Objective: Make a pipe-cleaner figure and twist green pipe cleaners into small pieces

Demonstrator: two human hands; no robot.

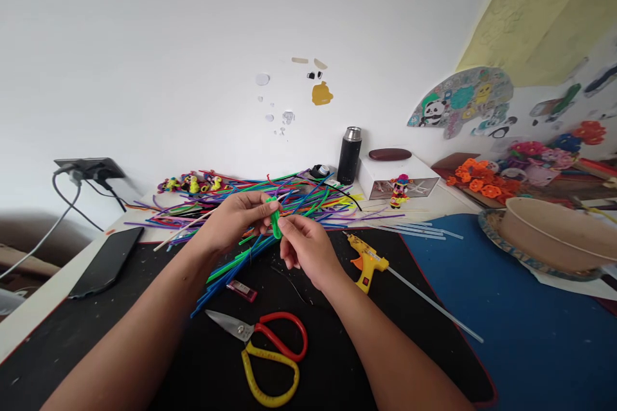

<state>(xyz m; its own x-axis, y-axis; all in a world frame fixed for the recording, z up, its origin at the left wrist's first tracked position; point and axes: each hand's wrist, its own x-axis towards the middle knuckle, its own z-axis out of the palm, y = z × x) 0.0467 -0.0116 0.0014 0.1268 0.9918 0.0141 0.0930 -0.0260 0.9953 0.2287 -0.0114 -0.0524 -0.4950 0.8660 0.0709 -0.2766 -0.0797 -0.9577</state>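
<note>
Between my two hands is a small green piece of bent pipe cleaner (275, 219), held upright above the dark mat. My left hand (243, 215) pinches its upper end between thumb and fingers. At its lower end, my right hand (306, 247) is closed on it with thumb and fingertips. Below lie blue and green pipe cleaners (229, 275) in a loose bundle and a small dark red box (241, 290). Scissors (260, 347) with one red and one yellow handle rest nearer to me, blades pointing left. A yellow glue gun (369, 261) lies just right of my right hand.
A heap of coloured pipe cleaners (308, 199) spreads along the wall. Behind stand a black flask (349, 157), a white box (380, 173) and a small figure (399, 191). A phone (107, 262) lies left; clear glue sticks (419, 230) and a bowl (559, 231) sit right.
</note>
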